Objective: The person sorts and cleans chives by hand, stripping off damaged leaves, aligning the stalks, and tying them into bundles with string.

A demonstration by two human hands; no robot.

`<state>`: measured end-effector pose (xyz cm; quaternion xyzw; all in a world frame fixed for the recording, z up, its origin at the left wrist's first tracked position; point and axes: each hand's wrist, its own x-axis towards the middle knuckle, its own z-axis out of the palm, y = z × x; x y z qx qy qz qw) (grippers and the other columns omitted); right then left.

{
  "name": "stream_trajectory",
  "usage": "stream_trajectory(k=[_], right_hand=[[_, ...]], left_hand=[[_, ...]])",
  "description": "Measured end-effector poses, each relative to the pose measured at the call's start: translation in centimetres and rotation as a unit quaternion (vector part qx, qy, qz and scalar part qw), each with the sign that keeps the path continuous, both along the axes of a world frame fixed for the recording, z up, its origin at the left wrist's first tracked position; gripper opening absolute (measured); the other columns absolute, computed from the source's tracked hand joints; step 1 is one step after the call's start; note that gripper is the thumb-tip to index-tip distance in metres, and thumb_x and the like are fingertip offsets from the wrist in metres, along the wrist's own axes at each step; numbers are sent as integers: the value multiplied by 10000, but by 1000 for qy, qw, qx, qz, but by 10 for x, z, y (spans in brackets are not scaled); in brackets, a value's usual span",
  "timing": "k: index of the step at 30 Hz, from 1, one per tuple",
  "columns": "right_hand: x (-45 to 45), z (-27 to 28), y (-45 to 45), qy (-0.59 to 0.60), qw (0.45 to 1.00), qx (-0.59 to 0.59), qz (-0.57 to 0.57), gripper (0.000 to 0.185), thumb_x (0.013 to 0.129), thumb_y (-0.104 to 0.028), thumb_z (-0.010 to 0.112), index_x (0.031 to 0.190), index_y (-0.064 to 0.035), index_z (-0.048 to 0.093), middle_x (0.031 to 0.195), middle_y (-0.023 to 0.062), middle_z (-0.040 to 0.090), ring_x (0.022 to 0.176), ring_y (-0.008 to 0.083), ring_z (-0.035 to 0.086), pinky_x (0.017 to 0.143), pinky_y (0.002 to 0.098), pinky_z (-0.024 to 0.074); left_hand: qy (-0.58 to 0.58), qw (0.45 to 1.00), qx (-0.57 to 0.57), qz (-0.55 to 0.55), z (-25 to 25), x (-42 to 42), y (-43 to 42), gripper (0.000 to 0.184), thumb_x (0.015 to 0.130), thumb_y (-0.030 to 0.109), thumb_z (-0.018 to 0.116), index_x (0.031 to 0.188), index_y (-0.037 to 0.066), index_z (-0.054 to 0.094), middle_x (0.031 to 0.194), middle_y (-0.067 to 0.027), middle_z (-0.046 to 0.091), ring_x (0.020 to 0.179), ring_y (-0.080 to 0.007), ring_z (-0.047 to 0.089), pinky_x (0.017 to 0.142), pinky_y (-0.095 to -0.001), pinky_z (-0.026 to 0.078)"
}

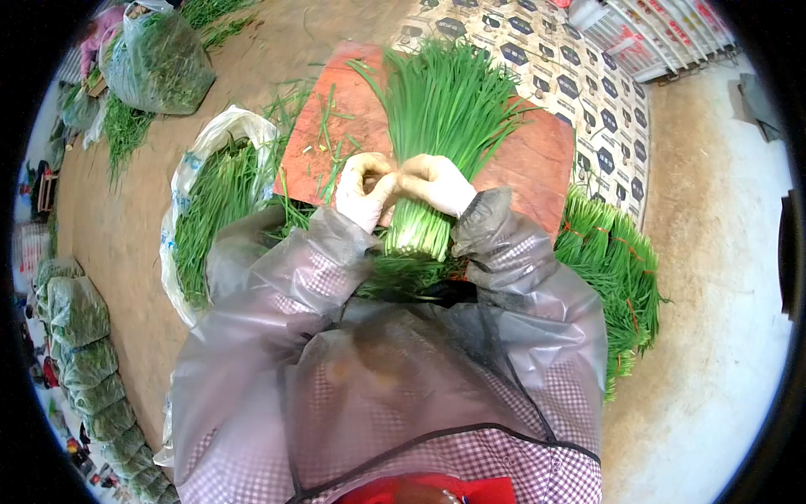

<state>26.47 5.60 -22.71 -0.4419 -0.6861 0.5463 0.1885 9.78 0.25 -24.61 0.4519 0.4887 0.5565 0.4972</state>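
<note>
A thick bundle of garlic chives (453, 101) lies on a reddish board (537, 160), leaf tips pointing away and pale cut ends toward me. My right hand (435, 183), in a pale glove, rests across the lower stems with its fingers closed toward the left. Just left of the bundle, my left hand (365, 191), also gloved, is curled with thumb and fingers pinched. The fingertips of both hands nearly meet at the bundle's left side. Whatever lies between them is too small or hidden to make out. Loose chive scraps (332, 126) lie on the board's left part.
At left stands an open white sack (180, 193) of loose chives. Tied chive bundles (617, 269) are piled at right. Farther off are a stuffed clear bag (159, 63), a row of bagged greens (88, 353), a patterned sheet (588, 92) and white crates (646, 34). Another person sits at far left.
</note>
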Motion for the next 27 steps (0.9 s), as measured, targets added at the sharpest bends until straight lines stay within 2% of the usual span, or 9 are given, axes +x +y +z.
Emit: stream_trajectory(k=[3, 5, 7, 10, 15, 17, 18, 23, 27], right_hand=[[-2, -18, 0, 71, 996, 28, -35, 250, 841, -217, 588, 958, -7, 656, 876, 156, 664, 780, 246, 639, 741, 318, 485], [-6, -13, -3, 84, 995, 25, -46, 236, 840, -206, 583, 946, -7, 656, 869, 160, 657, 789, 268, 634, 741, 336, 485], [-10, -3, -7, 97, 993, 19, -58, 223, 840, -194, 578, 934, -7, 656, 862, 164, 651, 798, 290, 629, 741, 353, 485], [-11, 27, -8, 20, 967, 253, 1, 134, 809, -112, 580, 866, -22, 661, 828, 174, 612, 831, 357, 593, 750, 412, 479], [-17, 32, -8, 280, 949, 124, -77, 122, 854, -55, 571, 918, 24, 638, 840, 85, 641, 758, 192, 583, 699, 318, 467], [-15, 42, -7, 273, 954, -44, -118, 132, 885, -51, 551, 939, 37, 633, 802, 38, 620, 703, 101, 512, 653, 254, 431], [-20, 34, -6, 299, 939, -62, -160, 138, 888, -52, 546, 926, 37, 645, 754, 12, 588, 662, 73, 458, 631, 222, 395], [-24, 15, 7, 312, 923, -91, -205, 165, 884, -76, 541, 908, 35, 661, 698, -4, 545, 655, 82, 461, 638, 219, 379], [-25, 7, 11, 336, 910, -66, -234, 179, 883, -105, 534, 903, 20, 660, 689, -5, 534, 662, 98, 472, 651, 240, 394]], left_hand=[[-88, 973, -200, -75, -30, -6, 2, 598, 795, 195, 752, 1269, 55, 416, 1166, -94, 561, 887, -129, 562, 660, -284, 494], [-62, 964, -163, -200, -52, -1, 3, 889, 707, 329, 818, 1354, -18, 316, 1240, -174, 526, 1125, -230, 533, 930, -347, 453], [257, 923, -137, -252, -31, 2, 1, 953, 646, 374, 843, 1339, -47, 342, 1238, -213, 525, 1201, -292, 493, 1037, -368, 369], [234, 923, -142, -268, 12, 1, 7, 954, 582, 383, 859, 1325, -13, 410, 1264, -196, 522, 1210, -301, 489, 1033, -365, 376], [132, 883, -55, -446, 51, -31, 48, 911, 580, 361, 869, 1305, 33, 427, 1209, -126, 568, 1131, -260, 538, 1003, -396, 397], [610, 710, 77, -344, 101, -39, 65, 1039, 565, 493, 828, 1365, 20, 362, 1302, -190, 499, 1238, -347, 448, 1070, -452, 313], [671, 685, 104, -263, 92, -45, 66, 1185, 528, 584, 790, 1426, 17, 265, 1400, -251, 377, 1330, -403, 319, 1117, -490, 210], [622, 758, 131, -145, 107, -16, 45, 1270, 505, 535, 817, 1416, -91, 192, 1426, -311, 292, 1353, -437, 258, 1128, -500, 170], [684, 720, 57, -99, 25, 12, 33, 1256, 498, 545, 818, 1394, -97, 215, 1407, -284, 326, 1338, -412, 297, 1121, -522, 175]])
